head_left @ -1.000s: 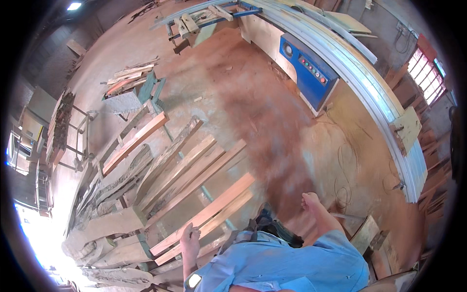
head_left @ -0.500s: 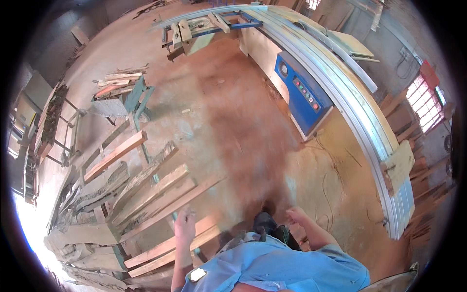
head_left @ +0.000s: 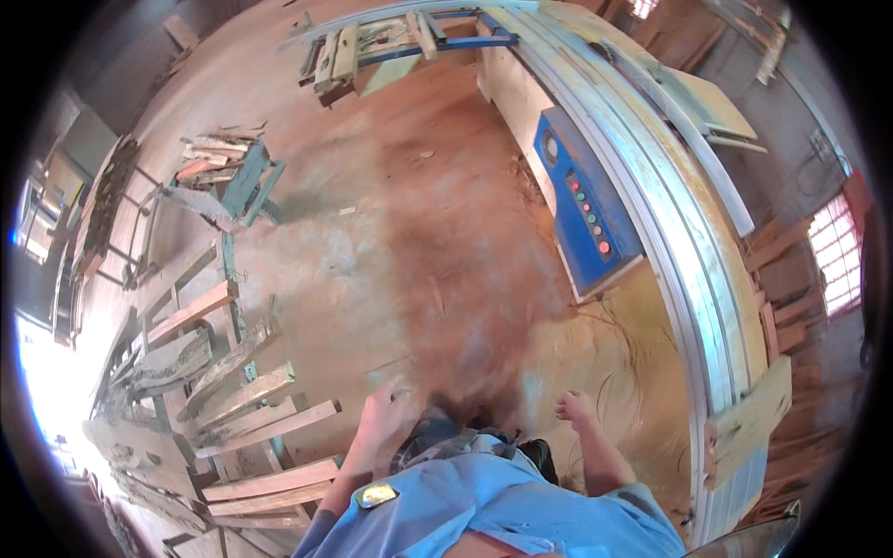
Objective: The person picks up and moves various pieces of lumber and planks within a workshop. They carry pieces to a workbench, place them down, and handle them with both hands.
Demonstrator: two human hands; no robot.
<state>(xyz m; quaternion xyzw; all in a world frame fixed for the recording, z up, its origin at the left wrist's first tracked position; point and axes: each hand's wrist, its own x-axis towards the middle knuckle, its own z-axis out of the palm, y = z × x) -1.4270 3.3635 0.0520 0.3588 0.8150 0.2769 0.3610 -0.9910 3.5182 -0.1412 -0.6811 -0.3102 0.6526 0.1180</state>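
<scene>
My left hand (head_left: 386, 409) hangs in front of my body, fingers curled in, and nothing shows in it. It is nearest to the ends of the sawn wooden boards (head_left: 277, 480) on my left. On the other side, my right hand (head_left: 574, 407) is held low over the dusty floor with its fingers curled and no object visible. Between that hand and the long metal machine table (head_left: 659, 209) lies a gap. Neither hand touches anything that I can see.
A blue control panel (head_left: 588, 219) with coloured buttons is on the machine's side. A board (head_left: 749, 423) lies across its near end. Wood pieces fill a cart (head_left: 251, 181) at far left. More wood rests on a blue frame (head_left: 456, 43) ahead. Reddish sawdust (head_left: 456, 232) covers the floor.
The view has shifted, with the boards sliding left and lower. My left hand has swung away from the boards, toward the middle. My right hand stays low on the right.
</scene>
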